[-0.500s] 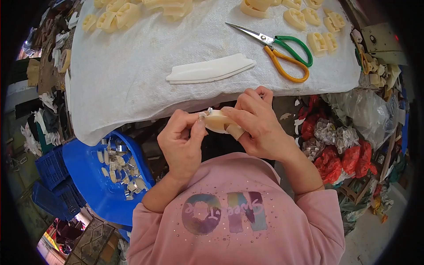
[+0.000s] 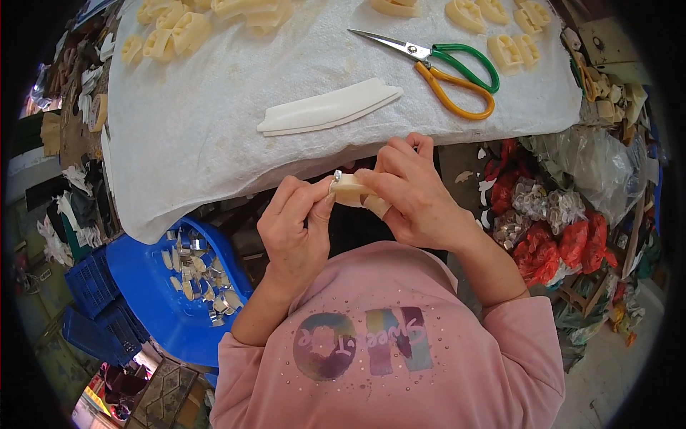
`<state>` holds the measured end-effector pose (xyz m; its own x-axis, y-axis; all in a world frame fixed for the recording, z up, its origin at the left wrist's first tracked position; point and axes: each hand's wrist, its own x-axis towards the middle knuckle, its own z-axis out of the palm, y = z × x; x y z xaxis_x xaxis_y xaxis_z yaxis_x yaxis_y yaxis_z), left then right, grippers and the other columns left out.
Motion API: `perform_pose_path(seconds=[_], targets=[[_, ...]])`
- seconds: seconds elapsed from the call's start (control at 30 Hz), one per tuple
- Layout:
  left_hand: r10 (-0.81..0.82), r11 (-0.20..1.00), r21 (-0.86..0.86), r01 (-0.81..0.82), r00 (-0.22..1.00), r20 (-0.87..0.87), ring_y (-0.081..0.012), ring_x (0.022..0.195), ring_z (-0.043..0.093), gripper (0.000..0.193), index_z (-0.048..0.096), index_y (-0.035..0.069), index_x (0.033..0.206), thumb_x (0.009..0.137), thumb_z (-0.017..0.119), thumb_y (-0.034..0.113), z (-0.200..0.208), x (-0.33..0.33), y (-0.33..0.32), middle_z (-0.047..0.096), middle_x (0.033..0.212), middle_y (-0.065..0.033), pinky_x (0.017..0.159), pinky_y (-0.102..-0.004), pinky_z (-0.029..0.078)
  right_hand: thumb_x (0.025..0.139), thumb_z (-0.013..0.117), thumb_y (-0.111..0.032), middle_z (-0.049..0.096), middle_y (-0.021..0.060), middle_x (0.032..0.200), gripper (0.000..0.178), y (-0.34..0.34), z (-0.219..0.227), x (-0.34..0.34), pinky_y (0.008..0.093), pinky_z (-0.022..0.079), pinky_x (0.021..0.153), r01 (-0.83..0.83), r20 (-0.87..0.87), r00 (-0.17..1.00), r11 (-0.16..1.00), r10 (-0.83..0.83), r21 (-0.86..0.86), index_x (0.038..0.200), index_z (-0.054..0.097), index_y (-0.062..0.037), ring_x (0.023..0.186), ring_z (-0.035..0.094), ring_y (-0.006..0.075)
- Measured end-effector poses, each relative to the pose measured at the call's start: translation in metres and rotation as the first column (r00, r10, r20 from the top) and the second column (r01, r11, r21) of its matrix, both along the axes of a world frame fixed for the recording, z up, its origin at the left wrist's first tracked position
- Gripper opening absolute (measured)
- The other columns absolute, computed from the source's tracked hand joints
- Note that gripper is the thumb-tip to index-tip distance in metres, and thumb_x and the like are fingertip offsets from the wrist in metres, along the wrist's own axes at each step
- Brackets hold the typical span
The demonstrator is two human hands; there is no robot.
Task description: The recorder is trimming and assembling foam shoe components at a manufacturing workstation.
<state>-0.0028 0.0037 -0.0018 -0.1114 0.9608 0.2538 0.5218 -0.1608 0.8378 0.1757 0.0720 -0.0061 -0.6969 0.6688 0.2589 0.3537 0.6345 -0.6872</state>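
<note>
Head view: the left hand (image 2: 295, 222) and right hand (image 2: 423, 204) pinch one cream piece (image 2: 349, 187) between them. Beyond them, one pair of scissors (image 2: 420, 54) and one layered white strip (image 2: 330, 109) lie on the worktop (image 2: 186, 136).

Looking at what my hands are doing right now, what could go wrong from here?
The cream piece is held by the left hand and right hand just off the near edge of the white cloth, so it might drop if it slips. The small silvery piece near the left fingertips could come loose. And the cloth hangs over that edge; a snag might drag the scissors lying on it.
</note>
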Motion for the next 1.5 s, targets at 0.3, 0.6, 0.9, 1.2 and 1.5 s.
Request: perform_pose_path(seconds=[0.3,0.6,0.9,1.2,1.5], targets=[[0.040,0.987,-0.139,0.081,0.716,0.697,-0.0098,0.078,0.049,0.019,0.065,-0.001,0.100,0.085,0.067,0.012,-0.022,0.002,-0.004,0.054,0.079,-0.0022,0.068,-0.0221,0.042,0.068,0.065,-0.003,0.044,0.0054,0.078,0.034,0.001,-0.004,0.002,0.0385,0.027,0.079,-0.018,-0.198,0.980,0.997,0.003,-0.074,0.101,0.060,-0.0086,0.079,0.045,0.0221],[-0.011,0.990,-0.117,0.074,0.886,0.464,-0.0078,0.066,0.043,0.016,0.060,-0.002,0.085,0.085,0.067,0.012,-0.003,0.003,0.002,0.050,0.073,-0.0015,0.060,-0.0192,0.034,0.068,0.062,-0.003,0.044,0.0061,0.076,0.029,0.002,-0.003,0.001,0.0359,0.028,0.075,-0.108,-0.230,0.970,0.987,0.078,-0.119,0.096,0.059,-0.0063,0.077,0.045,0.0232],[0.029,0.991,-0.134,0.015,0.948,0.317,-0.0072,0.059,0.033,0.027,0.048,0.001,0.069,0.089,0.062,0.012,-0.003,0.006,0.002,0.040,0.061,0.0018,0.054,-0.0213,0.027,0.066,0.059,0.000,0.046,0.0044,0.076,0.030,0.001,0.003,0.002,0.0383,0.028,0.078,-0.182,-0.154,0.976,0.969,0.156,-0.167,0.095,0.059,-0.0077,0.078,0.046,0.0221],[-0.009,0.990,0.139,-0.028,0.965,0.263,-0.0145,0.069,0.048,0.023,0.064,0.004,0.085,0.069,0.079,0.009,-0.010,0.007,0.004,0.051,0.077,-0.0043,0.065,-0.0268,0.042,0.066,0.065,-0.001,0.047,0.0020,0.082,0.038,0.011,0.006,0.002,0.0405,0.027,0.083,-0.126,-0.135,0.984,0.990,0.117,-0.059,0.102,0.062,-0.0140,0.084,0.047,0.0203],[0.032,0.945,0.324,-0.047,0.998,0.052,-0.0187,0.075,0.048,0.021,0.061,0.005,0.080,0.068,0.079,0.004,-0.008,-0.009,0.006,0.052,0.076,-0.0025,0.067,-0.0288,0.041,0.071,0.072,-0.027,0.043,0.0183,0.130,0.039,0.010,0.031,-0.005,0.0458,0.024,0.094,-0.030,-0.022,0.999,0.992,0.033,0.121,0.108,0.065,-0.0150,0.115,0.038,0.0348]])
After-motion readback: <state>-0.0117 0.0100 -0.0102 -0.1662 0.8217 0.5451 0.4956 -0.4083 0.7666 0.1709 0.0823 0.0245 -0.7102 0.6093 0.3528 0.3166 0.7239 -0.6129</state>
